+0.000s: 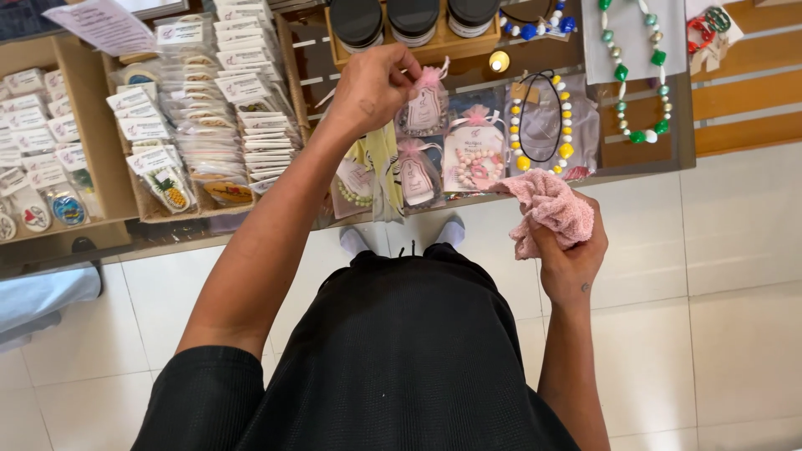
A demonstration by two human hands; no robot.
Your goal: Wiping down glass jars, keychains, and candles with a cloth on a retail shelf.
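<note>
My left hand (373, 83) reaches over the display table and pinches the pink ribbon top of a small sheer gift pouch (424, 107), lifting it a little above the table. Two similar pink-tied pouches (418, 175) and a packet of pink beads (474, 157) lie just below it. My right hand (571, 255) is held near the table's front edge, closed around a crumpled pink cloth (548, 205).
Wooden trays of packaged trinkets (209, 108) fill the left side. Dark-lidded jars (413, 18) stand in a wooden box at the back. Bead necklaces (539, 117), (639, 71) lie on the right. White floor tiles (735, 250) are below, and my socked feet (401, 238).
</note>
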